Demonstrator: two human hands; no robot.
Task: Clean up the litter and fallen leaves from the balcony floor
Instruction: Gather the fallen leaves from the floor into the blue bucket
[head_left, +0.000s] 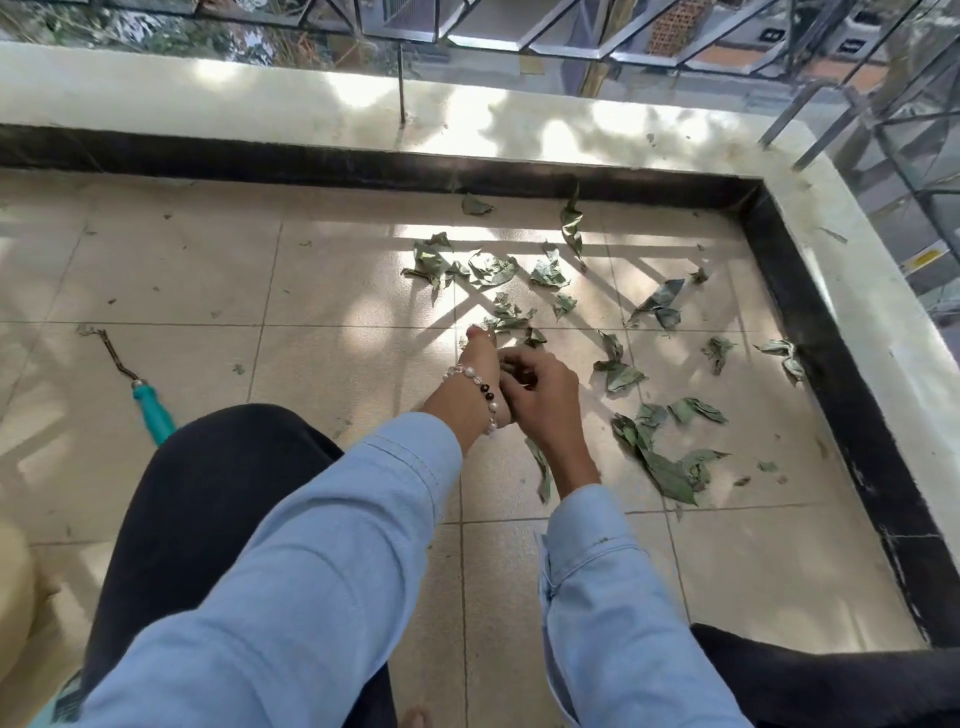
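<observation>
Both arms stretched forward and down, light blue sleeves to wrists, hands meeting low over floor. Left hand (480, 371) reaches out with fingers extended, fingertips down near floor, bead bracelet (475, 387) round wrist. Right hand (540, 397) pressed against left one, fingers curled in, knuckles up; can't tell if it's gripping anything. Knees bent, dark trousers either side.
</observation>
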